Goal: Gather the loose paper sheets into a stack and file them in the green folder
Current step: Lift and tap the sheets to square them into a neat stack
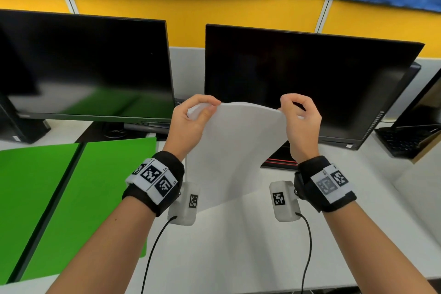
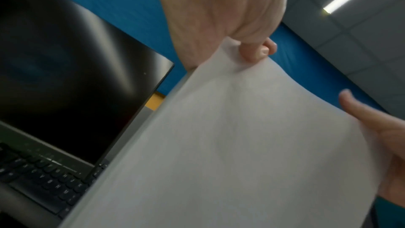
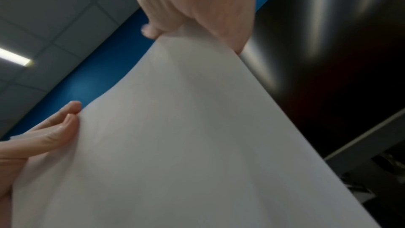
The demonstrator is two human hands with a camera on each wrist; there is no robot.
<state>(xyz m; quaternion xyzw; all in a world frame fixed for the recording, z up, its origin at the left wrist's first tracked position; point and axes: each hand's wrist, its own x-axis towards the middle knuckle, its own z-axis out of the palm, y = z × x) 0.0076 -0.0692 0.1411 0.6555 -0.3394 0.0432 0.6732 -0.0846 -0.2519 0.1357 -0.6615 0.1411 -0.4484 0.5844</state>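
Observation:
I hold the white paper sheets [image 1: 238, 150] upright over the desk by their top edge, which bows between my hands. My left hand [image 1: 212, 105] pinches the top left corner and my right hand [image 1: 285, 106] pinches the top right corner. How many sheets there are does not show. The left wrist view has my left hand [image 2: 254, 49] on the paper [image 2: 219, 145], with the right hand's fingers [image 2: 372, 124] behind it. From the right wrist, my right hand [image 3: 166, 30] grips the paper [image 3: 175, 145]. The green folder [image 1: 83, 186] lies open flat on the desk to the left.
Two dark monitors [image 1: 83, 67] [image 1: 310, 83] stand just behind the paper. A black laptop [image 1: 405, 136] sits at the far right and a black computer tower [image 1: 21, 126] at the far left. Bare white desk [image 1: 238, 246] lies below my hands.

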